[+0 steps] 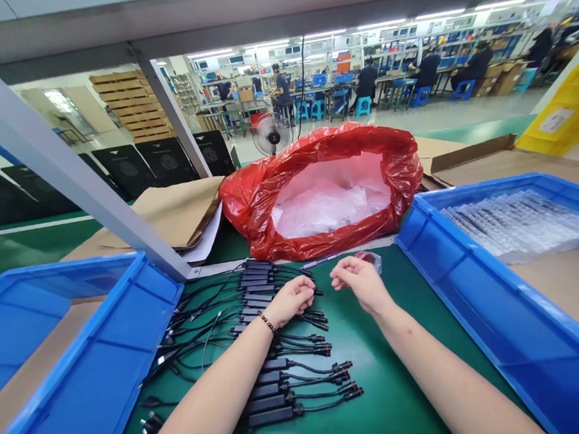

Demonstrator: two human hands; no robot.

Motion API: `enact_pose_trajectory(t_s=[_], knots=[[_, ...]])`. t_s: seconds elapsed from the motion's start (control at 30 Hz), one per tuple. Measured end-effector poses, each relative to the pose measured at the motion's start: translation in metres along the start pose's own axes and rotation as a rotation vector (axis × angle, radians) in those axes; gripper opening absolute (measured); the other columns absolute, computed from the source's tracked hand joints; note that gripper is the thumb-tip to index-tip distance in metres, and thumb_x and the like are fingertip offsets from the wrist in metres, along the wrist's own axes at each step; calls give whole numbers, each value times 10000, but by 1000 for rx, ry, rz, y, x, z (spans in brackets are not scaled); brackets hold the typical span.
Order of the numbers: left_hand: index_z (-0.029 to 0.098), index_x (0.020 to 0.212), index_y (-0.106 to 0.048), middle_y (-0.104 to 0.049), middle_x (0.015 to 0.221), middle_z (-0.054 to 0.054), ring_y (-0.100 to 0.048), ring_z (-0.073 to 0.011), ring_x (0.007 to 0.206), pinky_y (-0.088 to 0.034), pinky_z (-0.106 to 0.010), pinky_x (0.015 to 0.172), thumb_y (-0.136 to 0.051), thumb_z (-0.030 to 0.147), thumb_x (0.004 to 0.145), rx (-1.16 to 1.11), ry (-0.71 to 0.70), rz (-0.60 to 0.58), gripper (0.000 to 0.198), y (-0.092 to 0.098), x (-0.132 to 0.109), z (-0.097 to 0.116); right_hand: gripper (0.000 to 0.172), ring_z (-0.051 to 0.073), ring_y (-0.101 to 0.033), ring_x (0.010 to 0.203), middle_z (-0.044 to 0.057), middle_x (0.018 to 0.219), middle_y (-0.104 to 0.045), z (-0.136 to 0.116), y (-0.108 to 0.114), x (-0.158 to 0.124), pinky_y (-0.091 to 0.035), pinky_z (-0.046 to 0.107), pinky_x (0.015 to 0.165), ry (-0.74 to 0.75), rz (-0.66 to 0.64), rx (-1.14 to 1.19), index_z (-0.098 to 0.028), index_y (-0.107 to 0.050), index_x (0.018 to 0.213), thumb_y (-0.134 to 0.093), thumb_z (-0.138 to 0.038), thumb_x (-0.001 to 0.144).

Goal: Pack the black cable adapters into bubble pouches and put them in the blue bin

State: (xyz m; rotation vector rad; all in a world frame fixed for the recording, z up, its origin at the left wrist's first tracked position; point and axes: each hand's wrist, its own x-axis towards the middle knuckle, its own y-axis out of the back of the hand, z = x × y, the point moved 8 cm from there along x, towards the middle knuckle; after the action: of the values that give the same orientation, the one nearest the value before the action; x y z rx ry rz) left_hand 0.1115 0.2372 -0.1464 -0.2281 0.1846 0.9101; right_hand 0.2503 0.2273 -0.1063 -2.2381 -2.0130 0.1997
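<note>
My left hand [293,301], a beaded bracelet at its wrist, hovers over a row of black cables with box-shaped modules [272,403]. Its fingers are curled together, and whatever may be between them is hidden. To its right, my right hand [357,282] is also closed, thumb against fingertips; I cannot make out anything in the pinch. A small clear and red item [373,260] lies just behind the right hand, partly covered by it. The cables lie side by side on the green table [360,336], their round red-ringed connectors pointing right.
A red plastic bag [263,228] holding clear plastic sleeves stands behind my hands. At the right is a blue bin [469,285] with bagged items; another blue bin [93,355] stands at the left. A metal post [97,175] rises at the left. Several people sit far off.
</note>
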Motion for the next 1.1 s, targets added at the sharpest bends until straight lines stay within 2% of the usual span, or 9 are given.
enact_pose_trajectory(t_s=[0.07,0.17,0.3,0.53,0.7,0.8,0.93,1.1], knots=[[187,806,-438,-436,511,86,-269,-21,372,-132,-146,360,-597,394,660,-9,12,13,299,0,-1,1,210,89,-537,456,3,557,-610,17,-13,-2,-440,203,450,-64,-27,98,-147,-567,622,-698,-310,591],[178,779,-449,-404,504,93,-256,-17,379,-122,-148,359,-632,378,628,-16,21,28,311,0,-1,1,242,73,-518,435,-2,574,-612,43,-21,-6,-418,187,414,-159,-55,175,-140,-600,669,-721,-320,563],[168,727,-453,-353,489,106,-232,-10,378,-111,-154,359,-666,362,592,-20,27,33,318,0,-1,-1,283,80,-536,451,5,562,-613,60,-28,-9,-446,204,446,-213,-114,191,-116,-645,723,-729,-324,551],[170,700,-449,-318,454,117,-212,-10,363,-114,-157,354,-675,365,585,-15,42,32,320,1,1,-5,268,111,-582,470,12,530,-631,60,-33,-10,-479,236,500,-219,-154,132,-135,-570,674,-709,-345,581],[165,635,-434,-374,452,96,-224,-7,360,-111,-159,353,-675,377,583,12,43,33,325,1,1,-5,260,89,-540,447,-20,520,-585,56,-40,-13,-440,207,448,-168,-209,57,-147,-542,641,-672,-373,629],[165,632,-433,-375,449,94,-225,-9,361,-112,-161,354,-672,374,588,20,36,25,321,0,0,-3,248,71,-508,434,-32,542,-568,57,-43,-14,-410,189,429,-163,-233,99,-151,-534,654,-671,-356,637],[167,646,-434,-326,453,105,-214,-12,374,-124,-160,361,-664,364,603,8,22,18,306,0,-1,-1,250,50,-457,402,-49,527,-545,61,-36,-8,-355,162,391,-192,-177,247,-159,-516,664,-691,-330,616],[166,680,-451,-333,487,98,-229,-16,393,-125,-156,366,-662,388,607,-2,12,41,314,2,0,1,250,75,-516,441,-10,560,-599,64,-30,-6,-413,186,425,-267,-151,226,-150,-525,633,-715,-301,570]])
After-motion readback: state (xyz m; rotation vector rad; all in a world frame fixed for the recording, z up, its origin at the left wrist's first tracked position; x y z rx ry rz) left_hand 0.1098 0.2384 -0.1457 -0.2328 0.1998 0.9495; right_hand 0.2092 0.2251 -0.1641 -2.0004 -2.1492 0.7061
